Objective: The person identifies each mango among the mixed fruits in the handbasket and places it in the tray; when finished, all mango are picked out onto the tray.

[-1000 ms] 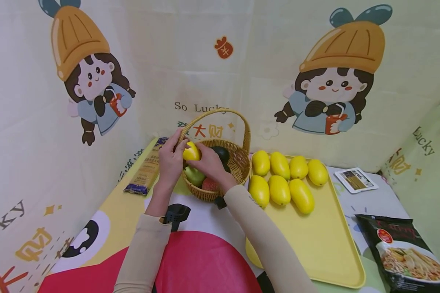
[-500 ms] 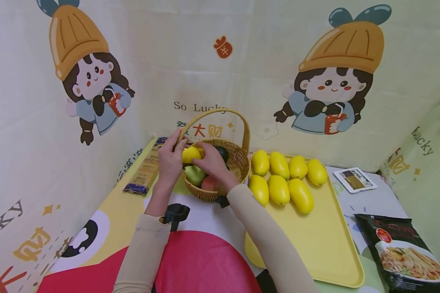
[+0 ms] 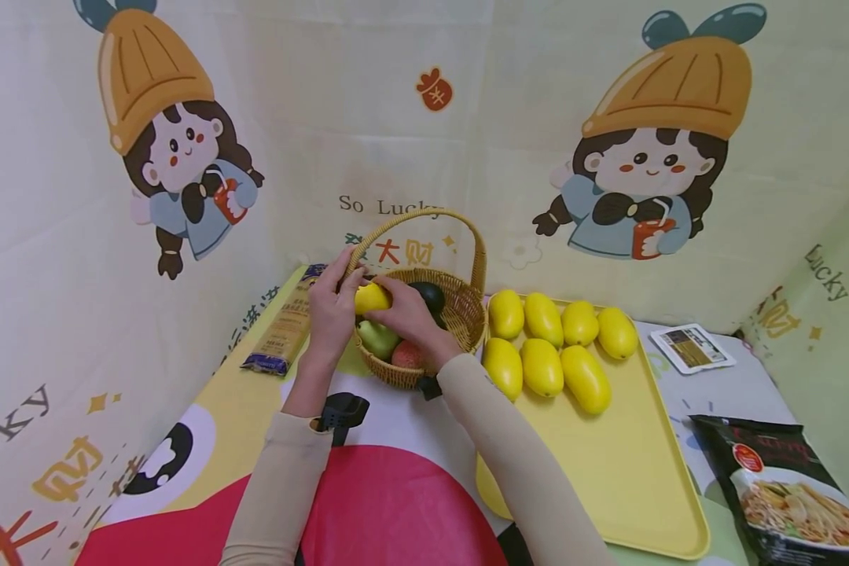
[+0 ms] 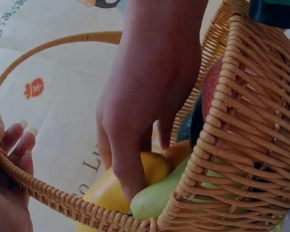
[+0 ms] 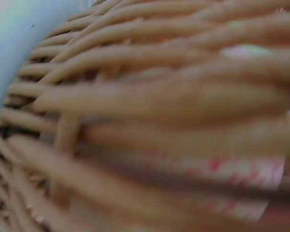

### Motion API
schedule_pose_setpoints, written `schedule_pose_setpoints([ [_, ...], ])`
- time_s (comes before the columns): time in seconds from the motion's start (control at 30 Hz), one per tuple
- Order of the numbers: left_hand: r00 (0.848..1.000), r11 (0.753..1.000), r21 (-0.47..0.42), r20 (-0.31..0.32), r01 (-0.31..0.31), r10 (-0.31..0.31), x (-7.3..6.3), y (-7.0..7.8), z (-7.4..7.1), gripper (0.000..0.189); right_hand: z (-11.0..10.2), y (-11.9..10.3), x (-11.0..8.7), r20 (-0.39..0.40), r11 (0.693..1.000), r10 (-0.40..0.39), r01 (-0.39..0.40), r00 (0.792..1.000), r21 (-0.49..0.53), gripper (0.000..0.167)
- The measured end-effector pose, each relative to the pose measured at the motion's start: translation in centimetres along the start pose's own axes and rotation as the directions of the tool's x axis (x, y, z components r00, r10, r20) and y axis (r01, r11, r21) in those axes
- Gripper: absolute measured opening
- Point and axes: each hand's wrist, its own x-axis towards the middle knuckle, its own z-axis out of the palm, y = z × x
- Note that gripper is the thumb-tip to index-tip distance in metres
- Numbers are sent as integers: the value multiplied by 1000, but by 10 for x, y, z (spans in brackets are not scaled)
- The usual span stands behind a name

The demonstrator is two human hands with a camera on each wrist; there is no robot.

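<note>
A wicker basket [image 3: 395, 376] with an arched handle [image 3: 425, 212] stands at the table's back. My left hand [image 3: 333, 308] holds the left side of the handle, its fingers curled about it in the left wrist view. My right hand [image 3: 412, 313] reaches into the basket and pinches a yellow mango [image 3: 372, 299] at the left rim. Beside the mango lie a green pear-shaped fruit [image 3: 378, 339], a red round fruit [image 3: 407, 355] and a dark green fruit [image 3: 428, 296]. Blurred wicker weave [image 5: 164, 104] fills the right wrist view; the right hand is hidden there.
Right of the basket, a yellow tray [image 3: 597, 479] bears several mangoes [image 3: 586, 380]. Beyond it lie a small white packet [image 3: 692, 348] and a black noodle bag [image 3: 792, 487]. A long brown packet [image 3: 281, 326] lies left of the basket. Printed cloth walls [image 3: 509, 149] surround the table.
The mango has turned and sits slightly lower at the rim, and the right hand has shifted a little with it. The left hand stays on the handle.
</note>
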Motion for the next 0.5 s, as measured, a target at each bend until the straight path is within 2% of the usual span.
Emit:
schedule_pose_setpoints([
  [0.13, 1000, 1000, 0, 4, 5, -5, -1, 0, 1, 43, -7, 4, -6, -8, 1000, -7, 7, 1000, -7, 64],
  [0.5, 1000, 1000, 22, -10, -6, 6, -1, 0, 1, 43, -36, 24, -17, -22, 993, -49, 46, 999, -112, 62],
])
